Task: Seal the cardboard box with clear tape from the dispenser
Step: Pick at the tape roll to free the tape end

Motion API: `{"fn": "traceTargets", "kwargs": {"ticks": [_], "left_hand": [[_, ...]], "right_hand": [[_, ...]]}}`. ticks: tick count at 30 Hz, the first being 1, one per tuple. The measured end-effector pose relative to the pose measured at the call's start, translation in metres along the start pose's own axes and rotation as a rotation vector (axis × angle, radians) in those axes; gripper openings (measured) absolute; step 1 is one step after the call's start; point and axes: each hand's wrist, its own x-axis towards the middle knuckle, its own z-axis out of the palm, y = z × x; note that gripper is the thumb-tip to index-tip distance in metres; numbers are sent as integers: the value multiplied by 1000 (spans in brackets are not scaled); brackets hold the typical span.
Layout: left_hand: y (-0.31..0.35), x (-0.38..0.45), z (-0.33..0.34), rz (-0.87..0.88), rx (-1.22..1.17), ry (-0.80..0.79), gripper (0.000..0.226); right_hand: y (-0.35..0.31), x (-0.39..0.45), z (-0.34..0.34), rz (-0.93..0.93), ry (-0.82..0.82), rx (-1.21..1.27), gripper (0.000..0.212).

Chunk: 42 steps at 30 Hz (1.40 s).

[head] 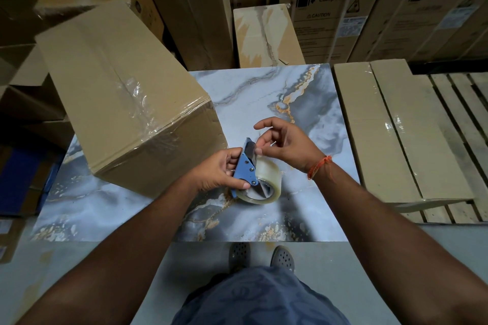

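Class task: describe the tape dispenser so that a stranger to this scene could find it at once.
Start at the marble-patterned table, right of the big taped cardboard box. Both hands meet there: the left hand grips the tape dispenser. It is the only blue metal thing, carrying a clear tape roll.

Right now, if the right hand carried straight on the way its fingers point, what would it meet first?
Probably the blue tape dispenser: the right hand points left at its cutter end, fingertips nearly on it. Past that sits the cardboard box, though depth is unclear.
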Motion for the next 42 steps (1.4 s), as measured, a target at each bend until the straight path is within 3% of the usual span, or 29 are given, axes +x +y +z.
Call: {"fn": "traceTargets", "kwargs": {"ticks": [8,17,23,29,36,42], "left_hand": [[4,0,0,-13,-3,35,52],[6,-5,-4,-29,7,69,48],[6,-7,-3,-25,13,89,48],[3,-7,-1,-21,20,83,54],[-7,-5,-5,-25,30,93,56],[-16,-1,-6,-9,28,133,64]], "right_hand": [[3,1,-7,9,-38,47,35],[5,-1,-16,61,-132,-58,26],[2,-1,-11,115,-166,-132,49],[7,1,-8,103,-165,-161,35],[4,-6,-10,75,-232,-137,32],[8,-8,-12,188,-136,-180,31]]}}
